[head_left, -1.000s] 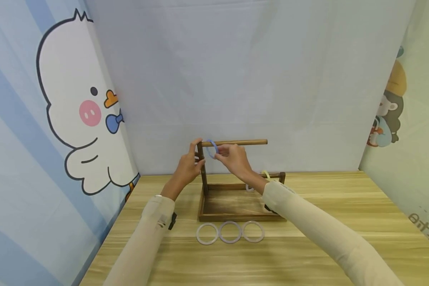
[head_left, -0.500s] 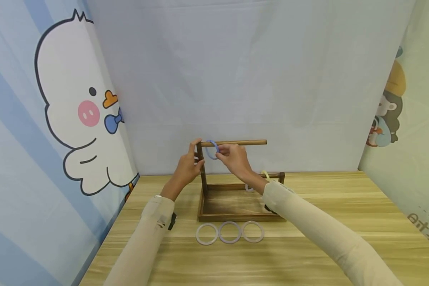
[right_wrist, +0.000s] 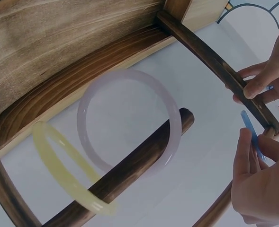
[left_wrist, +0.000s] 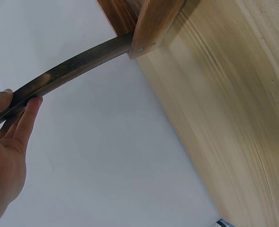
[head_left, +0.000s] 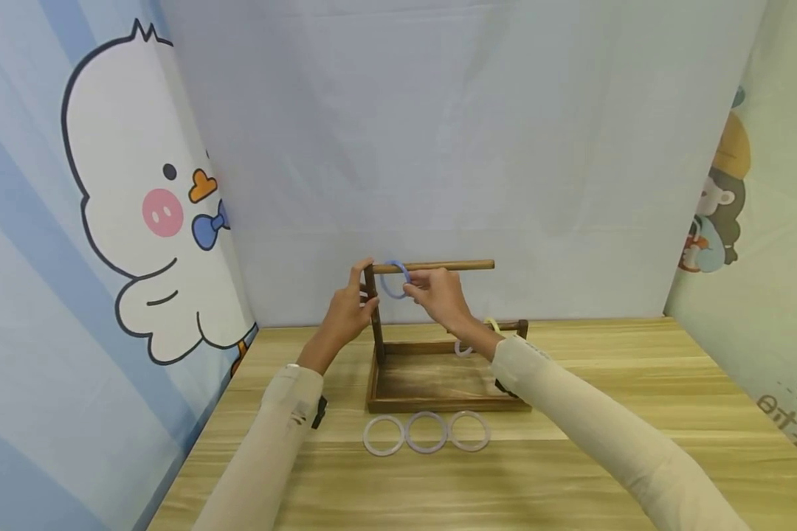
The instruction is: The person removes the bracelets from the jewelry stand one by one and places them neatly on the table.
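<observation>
As the left hand [head_left: 348,313] grips a dark-brown wooden post [head_left: 378,332] mid-frame, the right hand [head_left: 440,299] pinches a translucent blue ring [right_wrist: 247,123]. Just turned more face-on, it seems mid-adjustment.

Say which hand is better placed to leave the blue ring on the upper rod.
Right, most likely: the right hand pinches the blue ring at the upper rod, near its post end, while the left hand grips the upright post.

Dark characters [head_left: 789,422] on the pale green backdrop [head_left: 764,324] at right cannot be read reliably.
</observation>
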`<state>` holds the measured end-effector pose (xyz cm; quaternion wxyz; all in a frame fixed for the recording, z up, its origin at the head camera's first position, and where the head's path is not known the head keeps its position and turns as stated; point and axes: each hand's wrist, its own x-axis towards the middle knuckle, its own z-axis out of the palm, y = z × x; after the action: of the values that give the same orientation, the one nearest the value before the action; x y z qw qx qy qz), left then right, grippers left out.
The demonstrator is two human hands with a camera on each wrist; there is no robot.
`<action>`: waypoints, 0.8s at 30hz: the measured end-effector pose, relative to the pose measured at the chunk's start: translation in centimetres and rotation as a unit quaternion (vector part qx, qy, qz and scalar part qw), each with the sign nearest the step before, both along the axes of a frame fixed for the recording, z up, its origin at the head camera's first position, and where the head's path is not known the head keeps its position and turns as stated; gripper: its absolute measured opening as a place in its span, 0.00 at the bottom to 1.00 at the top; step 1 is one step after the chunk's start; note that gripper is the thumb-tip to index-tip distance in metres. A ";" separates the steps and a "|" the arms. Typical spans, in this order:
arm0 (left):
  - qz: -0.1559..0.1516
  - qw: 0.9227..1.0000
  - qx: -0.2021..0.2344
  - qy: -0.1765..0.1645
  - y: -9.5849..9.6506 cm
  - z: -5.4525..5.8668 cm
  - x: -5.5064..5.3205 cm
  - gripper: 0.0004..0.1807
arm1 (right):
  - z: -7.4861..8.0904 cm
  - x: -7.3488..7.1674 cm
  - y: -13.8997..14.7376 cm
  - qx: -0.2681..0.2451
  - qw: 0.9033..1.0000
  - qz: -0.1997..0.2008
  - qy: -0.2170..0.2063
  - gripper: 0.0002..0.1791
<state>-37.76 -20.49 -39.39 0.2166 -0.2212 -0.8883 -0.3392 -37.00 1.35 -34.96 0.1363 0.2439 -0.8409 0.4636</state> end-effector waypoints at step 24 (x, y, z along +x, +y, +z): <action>-0.006 1.000 0.000 -0.001 0.1 0.2 0.3 0.42 | 0.8 0.5 4.2 0.000 1.000 -0.003 -0.016 0.15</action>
<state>-37.48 -20.43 -39.19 0.2138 -0.2260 -0.8871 -0.3410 -36.49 5.58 -34.16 0.1238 0.2338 -0.8438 0.4669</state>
